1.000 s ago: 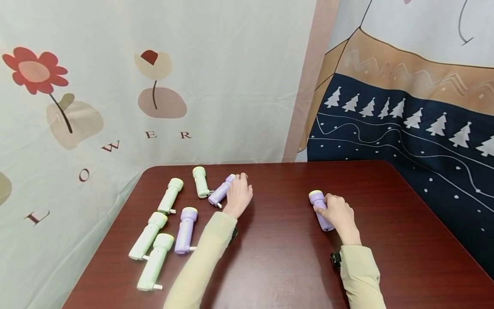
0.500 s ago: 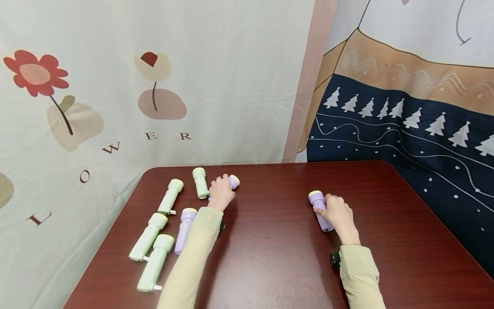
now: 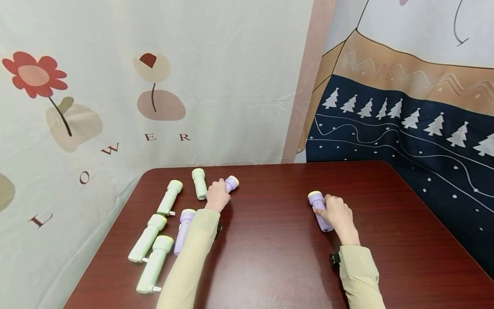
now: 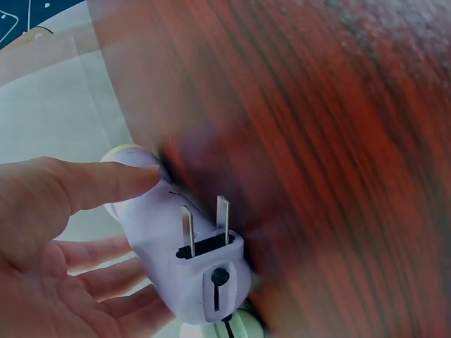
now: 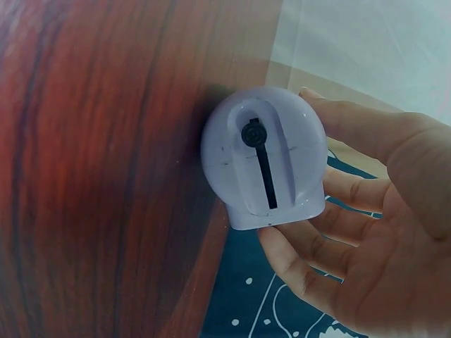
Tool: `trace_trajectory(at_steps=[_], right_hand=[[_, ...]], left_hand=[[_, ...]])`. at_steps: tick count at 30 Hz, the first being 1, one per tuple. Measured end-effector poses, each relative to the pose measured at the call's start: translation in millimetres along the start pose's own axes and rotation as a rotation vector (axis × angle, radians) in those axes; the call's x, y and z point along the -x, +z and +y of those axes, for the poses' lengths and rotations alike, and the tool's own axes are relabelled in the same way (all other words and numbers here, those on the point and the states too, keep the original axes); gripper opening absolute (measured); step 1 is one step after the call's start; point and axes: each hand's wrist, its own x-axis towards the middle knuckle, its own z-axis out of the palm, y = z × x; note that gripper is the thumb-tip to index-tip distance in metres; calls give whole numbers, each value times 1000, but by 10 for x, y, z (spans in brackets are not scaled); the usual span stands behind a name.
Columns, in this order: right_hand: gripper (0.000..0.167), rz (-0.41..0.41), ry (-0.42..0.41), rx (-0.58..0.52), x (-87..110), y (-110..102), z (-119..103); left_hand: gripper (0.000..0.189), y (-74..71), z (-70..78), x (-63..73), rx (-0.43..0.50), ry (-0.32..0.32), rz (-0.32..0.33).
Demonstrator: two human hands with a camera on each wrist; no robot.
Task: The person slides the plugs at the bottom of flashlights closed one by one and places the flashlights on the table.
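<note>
L hand [image 3: 218,197] clamped on L torch [image 3: 232,183], R hand [image 3: 339,216] on R torch [image 3: 316,198].
Both lilac, yel-rimmed; L far L of tbl [image 3: 278,240], 2 metal prongs; R right of ctr, blk end slot.

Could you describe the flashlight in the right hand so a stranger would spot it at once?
On the reddish-brown table, go to the right half, where the right hand is. It holds a purple flashlight, its yellow-rimmed head toward the far edge. It is the only one on that side; the other flashlights, green and purple, are on the left half.
</note>
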Motion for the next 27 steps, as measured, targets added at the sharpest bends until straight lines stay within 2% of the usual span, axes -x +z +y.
trace_trajectory(at_steps=[17,27], right_hand=[[43,-1,13,-12,4,10,11],[44,0,16,-20,0,21,22]], left_hand=[[19,24,-59,21,54,55,87],[17,37,-43,85,114,81,137]])
